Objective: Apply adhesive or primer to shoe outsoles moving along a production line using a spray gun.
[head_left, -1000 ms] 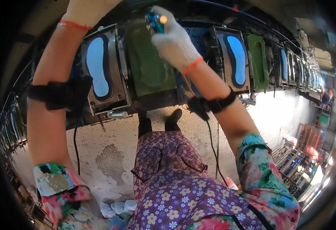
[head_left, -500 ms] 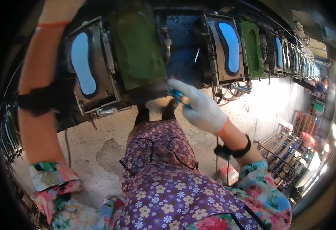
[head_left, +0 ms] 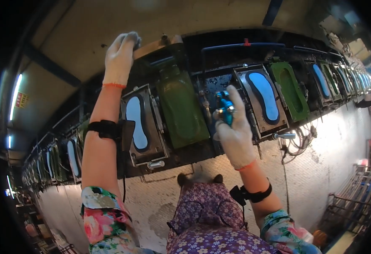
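Showing whole where the picture's top edge cut it off half a second ago, the gloved left hand [head_left: 120, 61] curls its fingers at the end of a brownish bar [head_left: 156, 48] (whether it grips, I cannot tell); below lies a pale-blue sole shape [head_left: 135, 120] in its metal mould [head_left: 153, 142]; next comes the green mould plate [head_left: 181, 106], untouched; the gloved right hand [head_left: 237, 137], closed around a teal spray gun [head_left: 223, 106], has risen beside that plate, bringing the tool back among the moulds.

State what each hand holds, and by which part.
Right hand: blue metallic tool, gripped part hidden inside the hand. Left hand: cannot tell if anything is held.
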`<state>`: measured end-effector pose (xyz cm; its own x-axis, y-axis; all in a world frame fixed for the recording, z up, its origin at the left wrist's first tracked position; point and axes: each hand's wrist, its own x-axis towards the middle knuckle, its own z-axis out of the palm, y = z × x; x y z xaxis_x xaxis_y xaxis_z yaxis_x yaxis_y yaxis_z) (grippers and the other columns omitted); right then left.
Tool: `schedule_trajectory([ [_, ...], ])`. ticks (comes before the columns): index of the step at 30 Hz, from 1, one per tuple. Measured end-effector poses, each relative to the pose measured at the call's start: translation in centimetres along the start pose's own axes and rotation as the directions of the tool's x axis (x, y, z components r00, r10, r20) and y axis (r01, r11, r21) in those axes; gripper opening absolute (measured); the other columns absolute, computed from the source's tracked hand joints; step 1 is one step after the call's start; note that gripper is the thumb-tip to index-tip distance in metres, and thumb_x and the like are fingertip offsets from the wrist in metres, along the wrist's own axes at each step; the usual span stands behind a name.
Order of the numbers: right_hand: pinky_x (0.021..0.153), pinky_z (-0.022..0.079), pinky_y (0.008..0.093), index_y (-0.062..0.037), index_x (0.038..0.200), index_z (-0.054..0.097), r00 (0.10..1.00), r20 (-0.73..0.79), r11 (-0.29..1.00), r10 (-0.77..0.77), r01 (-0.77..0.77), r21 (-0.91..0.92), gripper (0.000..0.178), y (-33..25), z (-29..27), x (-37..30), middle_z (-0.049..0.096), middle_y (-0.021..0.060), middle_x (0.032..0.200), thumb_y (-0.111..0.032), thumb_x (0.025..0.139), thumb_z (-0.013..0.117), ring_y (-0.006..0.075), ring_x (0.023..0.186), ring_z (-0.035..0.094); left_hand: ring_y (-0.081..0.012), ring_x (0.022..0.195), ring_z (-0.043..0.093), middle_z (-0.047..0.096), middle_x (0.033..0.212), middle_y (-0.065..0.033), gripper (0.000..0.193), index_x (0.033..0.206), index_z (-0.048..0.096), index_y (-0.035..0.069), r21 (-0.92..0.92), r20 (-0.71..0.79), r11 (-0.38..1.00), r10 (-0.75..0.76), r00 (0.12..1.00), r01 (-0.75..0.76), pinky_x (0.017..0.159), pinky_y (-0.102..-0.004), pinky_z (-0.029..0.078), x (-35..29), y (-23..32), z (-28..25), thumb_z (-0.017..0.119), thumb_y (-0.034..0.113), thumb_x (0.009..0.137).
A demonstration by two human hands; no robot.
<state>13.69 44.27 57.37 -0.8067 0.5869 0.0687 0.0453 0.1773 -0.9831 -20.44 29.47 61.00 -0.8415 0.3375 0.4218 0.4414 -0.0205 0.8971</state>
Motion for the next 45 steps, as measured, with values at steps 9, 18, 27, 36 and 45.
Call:
schedule_trajectory([
  [9, 0.114, 0.045, 0.0383, -0.0047, 0.16, 0.041, 0.975, -0.12, 0.981, -0.185, 0.19, 0.035, 0.074, 5.0, 7.4, -0.5, 0.06, 0.0248, 0.145, 0.003, 0.088, 0.052, 0.038, 0.132, 0.062, -0.0096, 0.089, 0.057, 0.071, 0.103, -0.0023, 0.042, 0.115, 0.075, -0.002, 0.008, 0.021, 1.0, -0.001, 1.0, 0.0, 0.083, -0.0252, 0.045, 0.1, 0.9, 1.1, 0.063, 0.038, 0.107],
  [18, 0.098, 0.051, 0.0283, -0.0073, 0.16, 0.043, 0.871, -0.311, 0.911, -0.38, 0.411, 0.038, 0.072, 0.2, 14.3, -7.4, 0.059, 0.0109, 0.136, 0.001, 0.09, 0.058, 0.0133, 0.108, 0.06, -0.0075, 0.064, 0.045, 0.06, 0.081, 0.0006, 0.037, 0.105, 0.076, 0.002, -0.101, 0.167, 0.994, 0.05, 0.985, -0.033, 0.061, -0.0268, 0.036, -0.7, 1.6, 1.0, 0.064, 0.036, 0.103],
  [27, 0.09, 0.057, 0.0475, -0.0056, 0.158, 0.043, 0.555, -0.406, 0.687, -0.726, 0.608, -0.398, 0.075, -2.6, 20.2, -6.4, 0.061, 0.0263, 0.124, 0.0, 0.086, 0.064, 0.0466, 0.104, 0.065, -0.0094, 0.066, 0.051, 0.068, 0.09, -0.0045, 0.038, 0.106, 0.075, 0.0, -0.199, 0.182, 0.975, 0.138, 0.974, -0.101, 0.063, -0.0269, 0.043, -1.3, -0.6, 1.2, 0.063, 0.035, 0.103],
  [36, 0.081, 0.056, 0.0489, -0.0149, 0.153, 0.048, 0.602, -0.419, 0.733, -0.68, 0.53, -0.427, 0.068, -1.4, 22.9, 1.0, 0.06, 0.0195, 0.112, -0.004, 0.088, 0.066, 0.0429, 0.096, 0.066, -0.0092, 0.071, 0.056, 0.07, 0.095, -0.0039, 0.034, 0.11, 0.076, -0.001, -0.277, 0.17, 0.957, -0.038, 0.985, 0.085, 0.066, -0.0267, 0.045, 0.2, 0.7, 1.3, 0.067, 0.032, 0.103],
  [45, 0.083, 0.057, 0.0422, -0.0172, 0.162, 0.041, 0.912, -0.343, 0.942, -0.226, 0.114, -0.317, 0.072, 7.5, 17.2, 0.3, 0.064, 0.0197, 0.125, -0.008, 0.094, 0.062, 0.0353, 0.102, 0.072, -0.0135, 0.098, 0.071, 0.076, 0.109, -0.0062, 0.043, 0.129, 0.073, 0.001, -0.033, 0.402, 0.999, 0.013, 0.915, 0.001, 0.084, -0.0258, 0.053, -0.5, 3.2, 0.8, 0.068, 0.035, 0.105],
])
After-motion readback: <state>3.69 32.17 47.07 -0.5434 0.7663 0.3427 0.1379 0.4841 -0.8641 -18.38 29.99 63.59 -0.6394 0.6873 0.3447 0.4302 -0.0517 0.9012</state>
